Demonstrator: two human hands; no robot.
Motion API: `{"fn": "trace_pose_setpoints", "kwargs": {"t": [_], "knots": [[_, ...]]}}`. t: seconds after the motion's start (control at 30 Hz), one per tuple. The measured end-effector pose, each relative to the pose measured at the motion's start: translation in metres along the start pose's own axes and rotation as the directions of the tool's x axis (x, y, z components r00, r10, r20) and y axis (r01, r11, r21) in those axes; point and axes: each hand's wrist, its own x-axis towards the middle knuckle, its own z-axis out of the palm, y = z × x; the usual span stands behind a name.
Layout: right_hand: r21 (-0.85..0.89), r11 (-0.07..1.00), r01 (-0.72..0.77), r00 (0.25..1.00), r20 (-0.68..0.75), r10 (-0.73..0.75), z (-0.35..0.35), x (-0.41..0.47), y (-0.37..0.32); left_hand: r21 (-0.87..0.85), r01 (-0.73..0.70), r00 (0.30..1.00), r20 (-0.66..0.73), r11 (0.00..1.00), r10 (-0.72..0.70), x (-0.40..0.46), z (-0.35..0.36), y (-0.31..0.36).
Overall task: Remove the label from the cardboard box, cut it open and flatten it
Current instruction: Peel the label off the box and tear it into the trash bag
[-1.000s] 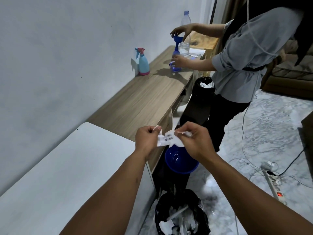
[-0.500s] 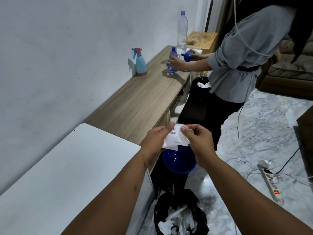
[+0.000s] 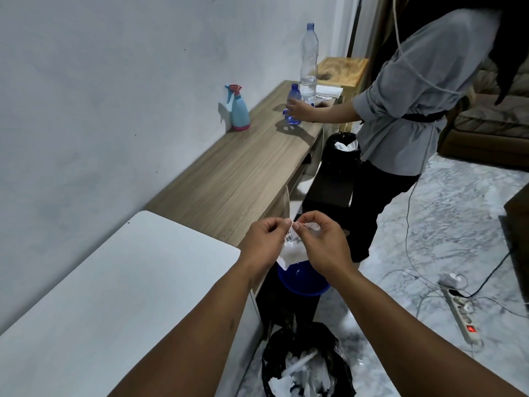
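Note:
A white paper label [image 3: 292, 252] with a printed barcode hangs between my two hands, held out past the table's edge. My left hand [image 3: 262, 243] pinches its upper left edge with thumb and forefinger. My right hand [image 3: 322, 243] pinches the top right next to it, and a crumpled bit shows between its fingers. The label droops down over a blue bucket [image 3: 303, 277]. No cardboard box is in view.
A white table [image 3: 114, 282] lies at my left, a long wooden counter [image 3: 243, 170] beyond it. A black-lined bin [image 3: 307, 365] of white scraps stands below my hands. Another person [image 3: 409, 104] handles a small bottle [image 3: 293, 107] at the counter. Cables and a power strip [image 3: 462, 316] cross the floor at right.
My hands have shifted their pinch to the label's top edge, close together, and the label now hangs lower. The other person has put down the blue funnel and grips the small bottle.

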Motion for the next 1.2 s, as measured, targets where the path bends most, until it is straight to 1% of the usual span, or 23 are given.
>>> {"fn": "trace_pose_setpoints", "kwargs": {"t": [0.1, 0.17, 0.2, 0.27, 0.33, 0.4, 0.47, 0.53, 0.6, 0.7, 0.77, 0.8, 0.9, 0.97, 1.07, 1.17, 1.2], "knots": [[-0.153, 0.978, 0.141, 0.990, -0.005, -0.144, 0.003, 0.004, 0.007, 0.014, -0.005, 0.999, -0.052, 1.000, 0.006, 0.003, 0.002, 0.000], [-0.253, 0.940, 0.229, 0.971, -0.006, -0.239, 0.002, 0.004, 0.011, 0.000, 0.039, 0.998, -0.049, 0.999, -0.039, 0.004, 0.005, 0.000], [-0.291, 0.915, 0.279, 0.957, 0.003, -0.291, 0.000, 0.003, 0.013, -0.037, 0.079, 0.996, -0.047, 0.996, -0.081, 0.005, 0.006, -0.001], [-0.316, 0.868, 0.383, 0.921, 0.058, -0.385, -0.003, -0.003, 0.011, -0.154, 0.174, 0.979, -0.077, 0.973, -0.188, 0.008, 0.006, -0.002], [-0.238, 0.866, 0.441, 0.898, 0.133, -0.420, -0.007, -0.014, 0.005, -0.261, 0.237, 0.953, -0.123, 0.936, -0.276, 0.013, 0.001, -0.007], [-0.091, 0.910, 0.404, 0.908, 0.161, -0.387, -0.014, -0.027, -0.002, -0.265, 0.250, 0.934, -0.188, 0.931, -0.304, 0.017, -0.007, -0.014], [0.112, 0.958, 0.263, 0.952, 0.128, -0.277, -0.026, -0.037, -0.009, -0.236, 0.245, 0.914, -0.269, 0.941, -0.305, 0.019, -0.015, -0.025], [0.293, 0.950, 0.107, 0.986, 0.096, -0.140, -0.037, -0.041, -0.009, -0.190, 0.240, 0.901, -0.321, 0.952, -0.291, 0.015, -0.018, -0.032], [0.367, 0.930, -0.013, 0.993, 0.112, -0.031, -0.043, -0.038, -0.004, -0.195, 0.228, 0.927, -0.256, 0.954, -0.273, 0.013, -0.016, -0.039], [0.395, 0.911, -0.116, 0.987, 0.149, 0.061, -0.039, -0.032, 0.005, -0.233, 0.193, 0.976, -0.051, 0.953, -0.210, 0.005, -0.004, -0.038], [0.359, 0.925, -0.126, 0.988, 0.133, 0.083, -0.033, -0.028, 0.011, -0.245, 0.173, 0.985, 0.064, 0.954, -0.162, -0.003, 0.004, -0.030], [0.321, 0.939, -0.123, 0.989, 0.123, 0.087, -0.030, -0.026, 0.014, -0.243, 0.187, 0.981, 0.097, 0.952, -0.168, -0.006, 0.008, -0.026], [0.150, 0.982, -0.115, 0.992, 0.068, 0.106, -0.024, -0.023, 0.028, -0.275, 0.303, 0.947, 0.196, 0.912, -0.255, -0.013, 0.013, -0.022], [0.064, 0.992, -0.109, 0.994, 0.028, 0.107, -0.022, -0.023, 0.035, -0.282, 0.326, 0.938, 0.212, 0.903, -0.272, -0.015, 0.014, -0.026], [-0.102, 0.992, -0.069, 0.997, 0.024, 0.071, -0.019, -0.026, 0.038, -0.282, 0.263, 0.953, 0.224, 0.922, -0.203, -0.019, 0.014, -0.039], [-0.204, 0.978, -0.046, 0.999, -0.018, 0.043, -0.014, -0.030, 0.040, -0.293, 0.256, 0.959, 0.198, 0.921, -0.204, -0.018, 0.014, -0.048], [-0.232, 0.972, -0.021, 0.999, -0.042, 0.012, -0.012, -0.033, 0.040, -0.285, 0.251, 0.962, 0.176, 0.925, -0.206, -0.018, 0.014, -0.049]]}}
